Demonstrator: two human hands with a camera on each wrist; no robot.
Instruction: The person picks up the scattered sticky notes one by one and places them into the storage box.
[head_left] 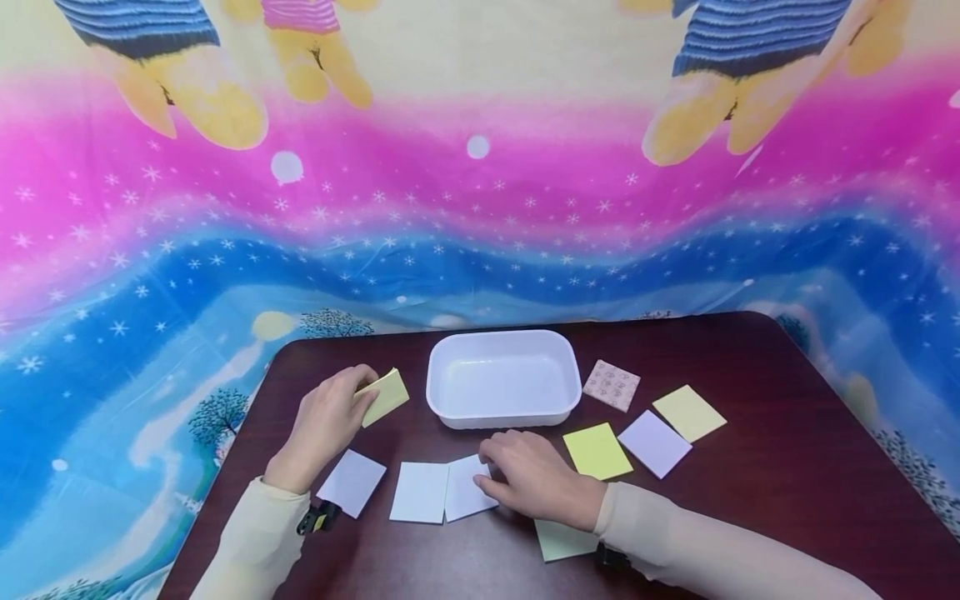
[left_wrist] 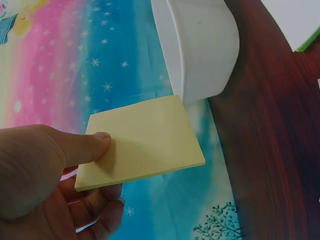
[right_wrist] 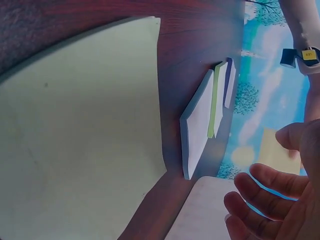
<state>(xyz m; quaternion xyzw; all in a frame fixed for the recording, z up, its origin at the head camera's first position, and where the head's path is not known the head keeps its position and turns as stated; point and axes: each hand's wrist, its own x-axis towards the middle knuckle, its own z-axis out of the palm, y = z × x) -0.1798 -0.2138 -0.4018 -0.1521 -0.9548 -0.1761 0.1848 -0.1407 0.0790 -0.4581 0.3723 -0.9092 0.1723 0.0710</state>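
Observation:
My left hand (head_left: 322, 425) pinches a pale yellow sticky note pad (left_wrist: 145, 140), thumb on its face and fingers beneath. In the head view that pad is raised left of a white plastic tub (head_left: 504, 418). My right hand (head_left: 536, 479) is over the near middle of the table, fingers loosely bent and holding nothing. It overlaps the right edge of a white pad (head_left: 465, 492). Another white pad (head_left: 418, 493) lies against that one on the left. Below my right wrist, a pale green pad (head_left: 558, 543) is partly hidden by the sleeve.
A lavender pad (head_left: 352, 483) lies near my left wrist. To the right are a bright yellow pad (head_left: 597, 450), another lavender pad (head_left: 655, 443), a pale yellow pad (head_left: 690, 412) and a patterned pad (head_left: 612, 385). Printed cloth hangs behind the dark table (head_left: 780, 467).

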